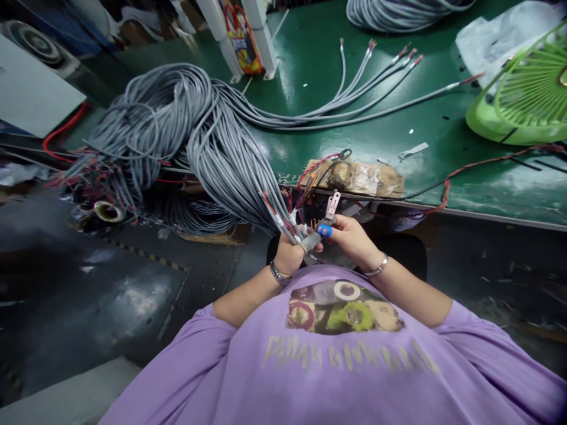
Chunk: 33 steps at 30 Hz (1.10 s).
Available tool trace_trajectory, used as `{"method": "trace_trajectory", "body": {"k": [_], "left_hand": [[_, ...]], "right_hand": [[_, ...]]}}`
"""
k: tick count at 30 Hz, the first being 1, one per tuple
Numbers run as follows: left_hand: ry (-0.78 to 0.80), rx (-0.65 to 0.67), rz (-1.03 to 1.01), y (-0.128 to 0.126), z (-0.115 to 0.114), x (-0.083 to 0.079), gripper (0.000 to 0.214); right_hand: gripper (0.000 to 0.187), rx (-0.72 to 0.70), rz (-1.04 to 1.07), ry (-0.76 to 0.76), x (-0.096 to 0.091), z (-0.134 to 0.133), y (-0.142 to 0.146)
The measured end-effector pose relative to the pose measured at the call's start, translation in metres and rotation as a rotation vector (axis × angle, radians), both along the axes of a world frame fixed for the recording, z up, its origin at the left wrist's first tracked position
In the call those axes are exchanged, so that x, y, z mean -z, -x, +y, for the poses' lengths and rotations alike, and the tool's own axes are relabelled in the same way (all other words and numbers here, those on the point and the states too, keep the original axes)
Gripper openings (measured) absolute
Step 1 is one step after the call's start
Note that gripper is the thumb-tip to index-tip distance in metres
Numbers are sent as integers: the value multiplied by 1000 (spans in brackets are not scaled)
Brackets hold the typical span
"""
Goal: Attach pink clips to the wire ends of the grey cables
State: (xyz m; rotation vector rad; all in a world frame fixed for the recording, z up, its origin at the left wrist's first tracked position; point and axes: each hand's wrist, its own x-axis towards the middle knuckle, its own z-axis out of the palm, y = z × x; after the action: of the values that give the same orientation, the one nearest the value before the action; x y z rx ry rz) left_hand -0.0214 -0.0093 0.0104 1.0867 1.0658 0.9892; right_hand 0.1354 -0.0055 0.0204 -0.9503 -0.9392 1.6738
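My left hand [289, 255] is closed around the stripped ends of several grey cables [283, 227], with grey wrapping on its thumb. Thin coloured wires [295, 206] fan out above the fingers. Close beside it, my right hand [354, 241] is pinched, with blue wrapping [325, 230] on a digit; what lies between its fingertips is too small to make out. A pale pink clip-like piece [332, 204] rises just above the right fingers; whether they hold it I cannot tell. The cables run up to a large grey bundle [230, 150] draped over the table edge.
A taped wooden block [361, 177] with thin wires lies at the front edge of the green table [310, 71]. A green fan [527, 94] stands at the right, its twisted cord [447, 183] running along the edge. Another cable coil [398, 15] lies at the back.
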Motion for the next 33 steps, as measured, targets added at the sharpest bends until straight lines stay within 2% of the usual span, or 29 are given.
{"method": "trace_trajectory", "body": {"k": [5,11,17,21,33], "left_hand": [[33,-112,-89,-8,4,2,30],[64,-124,-76,-10,4,-1,31],[22,-38,-35,-9,2,2,29],[0,-19,-26,-8,3,4,27],[40,-108,-55,-11,4,2,31]], "right_hand": [[38,76,44,15,6,-1,-1],[36,68,64,31,17,-1,-7],[34,-29,124,50,9,0,0],[35,30,134,77,5,0,4],[33,144,129,134,6,-4,2]]}}
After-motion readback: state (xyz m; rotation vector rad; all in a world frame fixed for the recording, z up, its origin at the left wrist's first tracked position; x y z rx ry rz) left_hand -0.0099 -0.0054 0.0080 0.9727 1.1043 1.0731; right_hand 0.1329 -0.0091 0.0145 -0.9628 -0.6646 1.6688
